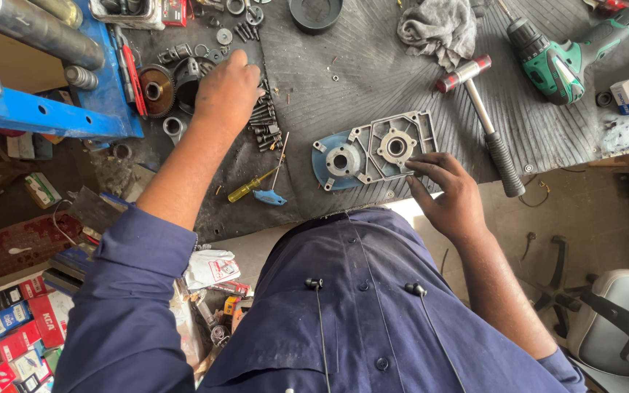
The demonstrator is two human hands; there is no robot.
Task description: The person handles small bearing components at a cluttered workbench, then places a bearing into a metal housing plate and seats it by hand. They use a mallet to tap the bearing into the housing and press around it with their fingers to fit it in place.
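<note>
A grey and blue metal gearbox cover plate [373,151] with two bearing holes lies on the ribbed black mat near the table's front edge. My right hand [447,193] rests on the plate's right corner with fingers spread over it. My left hand [227,91] reaches far left over a pile of dark bolts [265,124] and black gear parts [183,76], fingers curled down among them. What the fingers hold is hidden.
A hammer with a red and white head [483,116], a green cordless drill [558,62], a grey rag [438,28], a yellow-handled screwdriver [252,184], a brown gear [156,89], a blue press frame [52,109], boxes on the floor at left, and a chair [620,320] at right.
</note>
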